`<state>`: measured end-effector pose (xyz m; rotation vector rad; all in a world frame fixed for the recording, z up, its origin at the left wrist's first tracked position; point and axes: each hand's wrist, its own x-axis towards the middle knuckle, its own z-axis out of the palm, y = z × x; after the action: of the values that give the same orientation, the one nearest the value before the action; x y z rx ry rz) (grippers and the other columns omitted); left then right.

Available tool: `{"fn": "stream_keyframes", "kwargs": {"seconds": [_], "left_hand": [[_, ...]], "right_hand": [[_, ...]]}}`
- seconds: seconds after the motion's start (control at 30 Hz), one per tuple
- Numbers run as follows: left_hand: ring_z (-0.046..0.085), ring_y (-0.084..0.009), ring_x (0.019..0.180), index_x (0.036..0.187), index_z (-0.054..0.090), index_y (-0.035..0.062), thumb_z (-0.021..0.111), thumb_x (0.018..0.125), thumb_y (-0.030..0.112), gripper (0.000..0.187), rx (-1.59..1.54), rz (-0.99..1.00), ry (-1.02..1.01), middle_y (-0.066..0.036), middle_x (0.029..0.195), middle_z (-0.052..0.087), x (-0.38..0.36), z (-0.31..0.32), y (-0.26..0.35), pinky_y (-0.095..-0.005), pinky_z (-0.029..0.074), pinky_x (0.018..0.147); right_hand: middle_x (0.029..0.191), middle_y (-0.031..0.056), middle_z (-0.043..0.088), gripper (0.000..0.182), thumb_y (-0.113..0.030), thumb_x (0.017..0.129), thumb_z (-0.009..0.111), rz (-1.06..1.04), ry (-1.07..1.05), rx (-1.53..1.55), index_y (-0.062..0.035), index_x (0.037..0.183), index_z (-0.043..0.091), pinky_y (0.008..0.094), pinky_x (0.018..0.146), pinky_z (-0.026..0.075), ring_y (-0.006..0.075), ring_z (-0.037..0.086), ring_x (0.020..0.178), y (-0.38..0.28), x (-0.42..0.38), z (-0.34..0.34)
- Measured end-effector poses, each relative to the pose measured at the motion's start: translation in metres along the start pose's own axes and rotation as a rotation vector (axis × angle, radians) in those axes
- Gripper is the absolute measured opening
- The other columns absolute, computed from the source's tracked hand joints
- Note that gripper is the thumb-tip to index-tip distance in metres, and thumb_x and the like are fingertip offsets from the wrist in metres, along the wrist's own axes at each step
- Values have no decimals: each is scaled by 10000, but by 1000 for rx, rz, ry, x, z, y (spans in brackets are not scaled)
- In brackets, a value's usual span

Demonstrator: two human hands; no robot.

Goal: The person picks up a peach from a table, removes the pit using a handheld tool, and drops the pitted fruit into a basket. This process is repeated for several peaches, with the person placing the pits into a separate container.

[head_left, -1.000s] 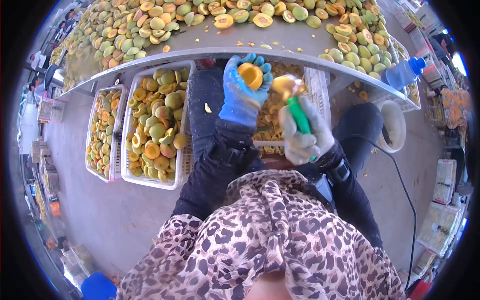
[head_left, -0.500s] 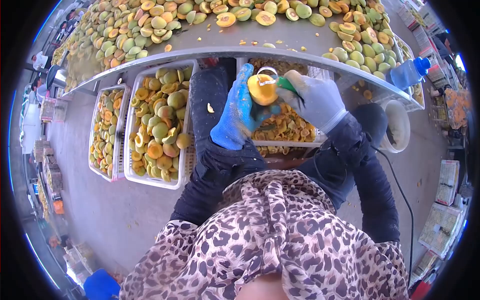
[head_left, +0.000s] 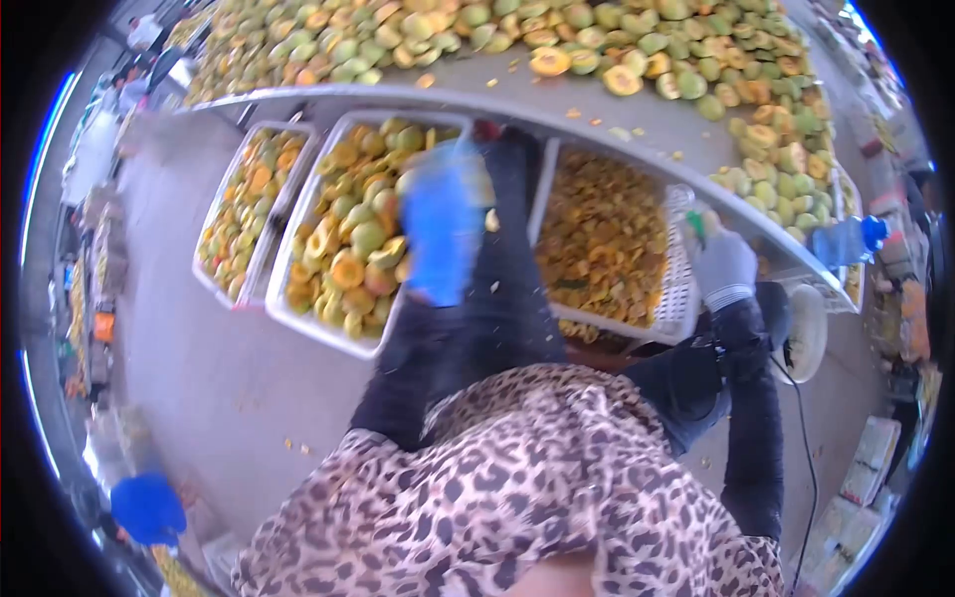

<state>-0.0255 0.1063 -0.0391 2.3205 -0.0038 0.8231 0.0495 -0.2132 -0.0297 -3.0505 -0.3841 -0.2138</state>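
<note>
My left hand (head_left: 440, 229), in a blue glove, is smeared by motion at the right edge of a white crate (head_left: 316, 335) of halved fruit (head_left: 347, 271) with green-yellow skin and orange flesh. Whether it holds anything does not show clearly. My right hand (head_left: 724, 267), in a pale grey glove, is closed on a green-handled coring tool (head_left: 695, 225). That hand is beside the right rim of another white crate (head_left: 680, 298), which holds orange scraps (head_left: 602, 234). The tool's metal loop is not clear now.
Many halved fruits (head_left: 398, 40) lie on the metal table (head_left: 477, 82) ahead. A second fruit crate (head_left: 224, 289) stands far left. To the right are a blue-capped bottle (head_left: 841, 242), a white bucket (head_left: 808, 333) and a cable (head_left: 808, 448) on the floor.
Both hands were together at a yellow-orange fruit with the tool's loop against it. They have parted: left towards the fruit crate, right with the tool towards the scrap crate's right side. The view has shifted.
</note>
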Motion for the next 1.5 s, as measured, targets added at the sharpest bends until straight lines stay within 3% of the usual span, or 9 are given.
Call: {"fn": "stream_keyframes", "kwargs": {"seconds": [0.07,0.13,0.47,0.67,0.93,1.13,1.2,1.23,1.5], "left_hand": [[564,-361,891,1073,567,33,557,860,186,262,826,21,162,-192,974,583,-9,-30,-107,-445,466,738],[498,-406,1127,1287,503,59,544,868,382,531,767,-723,-14,-246,1242,504,-34,-59,-160,-493,432,905],[358,-375,1306,1295,515,44,474,933,322,458,919,-658,76,-211,1389,423,-35,-39,-154,-485,268,1076],[613,-239,1005,1187,593,11,499,943,178,311,-651,-676,215,-130,1150,611,40,-15,-57,-320,507,807],[596,-155,919,1048,513,76,470,979,318,255,-2000,-861,-294,-59,998,586,72,73,26,-307,513,754],[617,-185,931,1127,568,16,407,957,164,277,-847,-369,-76,-78,1055,617,43,68,70,-333,530,819],[621,-232,951,1174,559,-8,504,871,38,311,-1593,-637,-95,-129,1022,645,40,66,78,-359,510,870],[627,-277,917,1169,557,-25,443,939,284,402,-1909,-806,-81,-145,958,652,43,67,81,-411,500,881],[629,-286,830,1083,590,-29,345,963,417,523,-1915,-761,-169,-158,928,652,25,61,102,-414,511,822]], "right_hand": [[668,193,635,399,-487,897,497,64,5,92,-101,946,584,500,608,499,398,636,651,10,8,-8],[708,214,635,388,-470,865,536,112,71,134,-97,960,585,489,632,499,394,638,703,14,29,-21],[1025,161,651,455,-349,771,648,32,-199,36,-82,1127,558,415,797,504,322,633,970,-61,248,31],[1079,172,632,584,-354,730,680,28,-149,-17,-58,1199,498,402,806,511,311,640,971,-79,279,56],[951,151,626,430,-330,800,656,-550,109,428,-69,1102,497,433,679,510,364,635,801,-113,109,-27],[802,179,624,193,-261,915,565,-300,351,703,-68,909,563,415,559,482,363,622,679,-98,28,-53],[675,191,607,246,-293,929,545,-176,17,884,-58,854,543,451,540,465,389,606,621,-97,4,-44],[616,211,583,291,-314,941,522,-186,71,861,-46,827,530,470,523,450,401,595,596,-101,-4,-39],[629,222,586,293,-313,934,530,-182,20,914,-29,866,559,481,514,440,405,590,582,-97,-29,-38]]}}
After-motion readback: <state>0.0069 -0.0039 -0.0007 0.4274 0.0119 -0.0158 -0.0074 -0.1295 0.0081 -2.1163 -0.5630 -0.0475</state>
